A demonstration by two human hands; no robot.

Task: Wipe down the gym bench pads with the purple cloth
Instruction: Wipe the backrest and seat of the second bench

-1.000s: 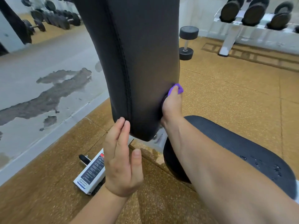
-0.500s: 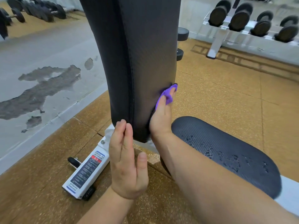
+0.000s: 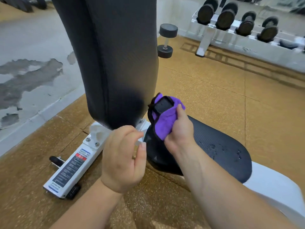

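The black back pad (image 3: 115,60) of the bench stands nearly upright in front of me. The black seat pad (image 3: 219,146) lies lower right, with water drops on it. My right hand (image 3: 179,131) grips the purple cloth (image 3: 165,123), bunched up, just right of the back pad's lower end and above the seat pad's front. A black tag or patch shows on the cloth's top. My left hand (image 3: 123,159) hovers below the back pad's bottom edge, fingers loosely curled, with nothing clearly in it.
The bench's white frame (image 3: 72,169) with a label lies on the brown rubber floor at lower left. An upright dumbbell (image 3: 166,40) stands behind the back pad. A white rack of dumbbells (image 3: 239,25) runs along the upper right. Grey worn floor lies left.
My right hand has pulled the cloth off the back pad's right side and lowered it toward the seat pad. My left hand has left the pad's lower edge and curled its fingers.
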